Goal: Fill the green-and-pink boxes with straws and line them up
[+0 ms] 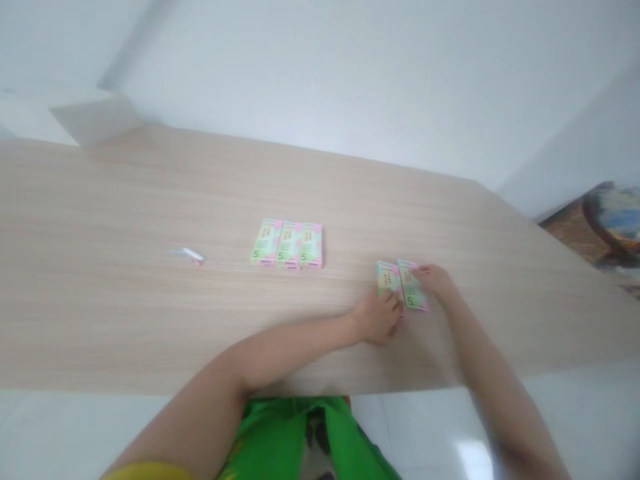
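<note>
My left hand (377,317) has its fingers curled over the lower end of a flat green-and-pink printed pack (389,275), partly hiding it. Beside that, touching or almost touching, lies a second such pack (413,290) with a "5" near its lower edge. My right hand (436,279) pinches this one at its upper right side. To the left, three similar packs lie side by side in a row: a left pack (267,241), a middle pack (289,244) and a right pack (311,245). Each shows a "5" at its lower left.
A small white stick-like item (193,254) with a pink bit beside it lies left on the wooden table (225,180). A pale block-shaped object (97,119) stands at the back left against the white wall (320,80). Beyond the table's right edge is a dark, patterned object (615,217).
</note>
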A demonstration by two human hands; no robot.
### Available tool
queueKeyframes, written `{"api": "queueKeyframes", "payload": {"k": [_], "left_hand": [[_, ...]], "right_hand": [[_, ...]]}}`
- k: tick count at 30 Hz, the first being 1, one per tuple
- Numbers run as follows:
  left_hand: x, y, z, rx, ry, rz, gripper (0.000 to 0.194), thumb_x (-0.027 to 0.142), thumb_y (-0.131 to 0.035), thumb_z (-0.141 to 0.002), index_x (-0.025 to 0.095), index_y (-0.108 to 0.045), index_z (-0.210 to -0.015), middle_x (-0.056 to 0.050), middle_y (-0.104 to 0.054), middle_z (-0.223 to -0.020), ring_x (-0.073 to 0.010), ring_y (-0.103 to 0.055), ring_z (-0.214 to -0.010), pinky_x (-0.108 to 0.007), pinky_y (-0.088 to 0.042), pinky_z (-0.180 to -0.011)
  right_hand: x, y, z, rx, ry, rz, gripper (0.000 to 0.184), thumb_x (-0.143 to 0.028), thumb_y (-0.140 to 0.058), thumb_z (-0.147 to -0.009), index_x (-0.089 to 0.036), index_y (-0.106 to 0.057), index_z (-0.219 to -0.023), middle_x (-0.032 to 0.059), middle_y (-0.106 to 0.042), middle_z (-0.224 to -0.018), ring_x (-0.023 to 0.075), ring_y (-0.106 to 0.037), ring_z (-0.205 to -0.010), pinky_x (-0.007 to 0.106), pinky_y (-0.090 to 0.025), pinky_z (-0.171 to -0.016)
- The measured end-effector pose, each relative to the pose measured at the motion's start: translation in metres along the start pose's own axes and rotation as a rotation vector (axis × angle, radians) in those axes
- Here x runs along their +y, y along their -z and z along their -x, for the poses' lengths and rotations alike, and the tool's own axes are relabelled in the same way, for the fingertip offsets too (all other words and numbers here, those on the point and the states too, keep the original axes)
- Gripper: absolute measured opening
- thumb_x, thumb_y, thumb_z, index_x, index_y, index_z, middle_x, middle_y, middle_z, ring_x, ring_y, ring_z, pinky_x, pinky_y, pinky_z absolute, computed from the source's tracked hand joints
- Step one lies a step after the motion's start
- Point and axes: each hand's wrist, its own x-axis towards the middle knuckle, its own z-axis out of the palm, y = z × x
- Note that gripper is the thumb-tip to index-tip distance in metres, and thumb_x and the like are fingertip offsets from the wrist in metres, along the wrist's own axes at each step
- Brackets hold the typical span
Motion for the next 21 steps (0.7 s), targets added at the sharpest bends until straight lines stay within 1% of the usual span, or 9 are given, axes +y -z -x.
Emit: {"api": "queueKeyframes", "payload": {"k": [3,5,7,9,10,12,15,17,21], "left_hand": [[-0.011,0.002,0.001,-0.032,0.099,-0.07,0.03,0.026,-0.042,-0.095,0.014,-0.062,-0.113,-0.015,-0.062,-0.12,-0.0277,-0.056,-0.105,-0.045,-0.046,-0.082],[-0.023,0.005,0.002,-0.08,0.182,-0.144,0.03,0.021,-0.041,-0.096,0.018,-0.063,-0.117,-0.013,-0.065,-0.116,-0.0271,-0.058,-0.104,-0.052,-0.044,-0.093],[-0.035,0.009,0.004,-0.122,0.281,-0.233,0.035,0.022,-0.042,-0.096,0.027,-0.06,-0.126,-0.01,-0.067,-0.114,-0.0285,-0.059,-0.107,-0.065,-0.033,-0.105],[-0.046,0.011,0.006,-0.146,0.379,-0.314,0.04,0.022,-0.042,-0.096,0.032,-0.057,-0.132,-0.01,-0.068,-0.112,-0.0312,-0.058,-0.109,-0.074,-0.022,-0.108],[-0.05,0.012,0.008,-0.153,0.416,-0.347,0.04,0.021,-0.042,-0.096,0.03,-0.058,-0.132,-0.012,-0.068,-0.111,-0.0326,-0.058,-0.108,-0.077,-0.019,-0.108],[-0.055,0.013,0.01,-0.16,0.464,-0.393,0.038,0.017,-0.042,-0.095,0.019,-0.064,-0.125,-0.016,-0.068,-0.105,-0.0343,-0.059,-0.104,-0.08,-0.015,-0.108],[-0.06,0.012,0.01,-0.167,0.501,-0.417,0.033,0.013,-0.043,-0.092,0.008,-0.07,-0.109,-0.018,-0.069,-0.095,-0.0331,-0.06,-0.096,-0.079,-0.011,-0.11],[-0.063,0.012,0.01,-0.165,0.522,-0.421,0.031,0.012,-0.044,-0.091,0.008,-0.072,-0.104,-0.018,-0.069,-0.092,-0.0323,-0.06,-0.094,-0.078,-0.009,-0.111],[-0.075,0.012,0.014,-0.144,0.548,-0.429,0.033,0.013,-0.043,-0.091,0.011,-0.073,-0.105,-0.017,-0.069,-0.097,-0.0331,-0.06,-0.101,-0.077,-0.007,-0.113]], "right_hand": [[0.004,-0.006,0.003,-0.077,0.046,-0.006,0.037,-0.041,-0.057,-0.085,-0.011,-0.075,-0.096,0.0125,-0.072,-0.081,0.0237,-0.069,-0.079,0.028,-0.046,-0.067],[0.005,-0.01,0.003,-0.093,0.057,-0.011,0.041,-0.043,-0.054,-0.088,-0.009,-0.073,-0.103,0.0145,-0.072,-0.086,0.025,-0.068,-0.081,0.03,-0.045,-0.068],[0.004,-0.015,0.002,-0.073,0.049,-0.002,0.048,-0.046,-0.054,-0.089,-0.007,-0.068,-0.113,0.0174,-0.072,-0.095,0.0276,-0.068,-0.087,0.032,-0.045,-0.07],[0.004,-0.021,0.001,-0.041,0.049,0.008,0.055,-0.05,-0.055,-0.088,-0.007,-0.063,-0.12,0.0187,-0.07,-0.104,0.0296,-0.067,-0.092,0.034,-0.045,-0.072],[0.003,-0.024,0.001,-0.022,0.054,0.009,0.057,-0.051,-0.055,-0.088,-0.007,-0.062,-0.122,0.019,-0.069,-0.107,0.0302,-0.066,-0.094,0.035,-0.045,-0.073],[0.003,-0.03,0.001,0.013,0.078,0.001,0.059,-0.054,-0.055,-0.087,-0.007,-0.06,-0.124,0.02,-0.068,-0.109,0.0313,-0.066,-0.096,0.036,-0.046,-0.075],[0.002,-0.033,0.006,0.034,0.109,-0.038,0.061,-0.055,-0.054,-0.086,-0.007,-0.059,-0.124,0.0205,-0.068,-0.108,0.0315,-0.066,-0.094,0.037,-0.046,-0.075],[0.003,-0.032,0.011,0.019,0.099,-0.065,0.059,-0.054,-0.057,-0.085,-0.009,-0.06,-0.124,0.0195,-0.069,-0.104,0.0303,-0.067,-0.092,0.036,-0.047,-0.074],[0.006,-0.03,0.022,0.026,0.102,-0.115,0.05,-0.049,-0.068,-0.078,-0.014,-0.068,-0.114,0.0156,-0.071,-0.093,0.0276,-0.068,-0.084,0.034,-0.05,-0.069]]}}
